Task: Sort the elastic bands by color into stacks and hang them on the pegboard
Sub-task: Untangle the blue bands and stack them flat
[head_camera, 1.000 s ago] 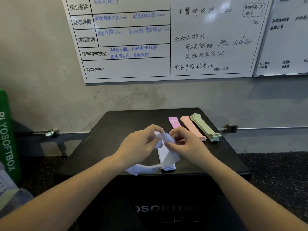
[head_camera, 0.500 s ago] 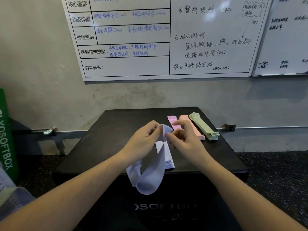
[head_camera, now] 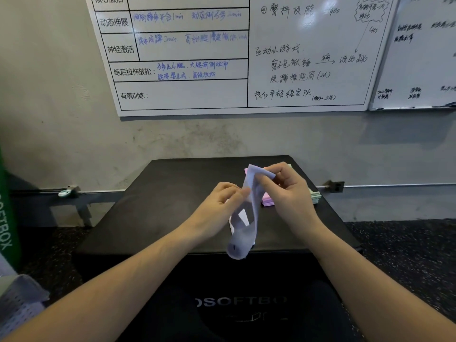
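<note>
A pale lavender elastic band (head_camera: 246, 233) hangs as a loop above the black box (head_camera: 153, 218). My right hand (head_camera: 286, 193) pinches its upper end, and my left hand (head_camera: 219, 206) pinches one side of it lower down. Behind the loop a stack of the same lavender bands (head_camera: 243, 215) lies on the box, mostly hidden. A pink stack (head_camera: 267, 199) shows under my right hand, and the corner of a green stack (head_camera: 315, 196) pokes out past my right wrist.
The box stands against a grey wall with two whiteboards (head_camera: 187, 95) above it. A green soft box (head_camera: 7, 218) is at the far left, a perforated grey panel (head_camera: 19, 307) at the bottom left. Dark speckled floor (head_camera: 407, 255) surrounds the box.
Both hands have raised the lavender band off the box and shifted right. Its loop now hangs free and upright, and my right hand covers most of the pink and green stacks.
</note>
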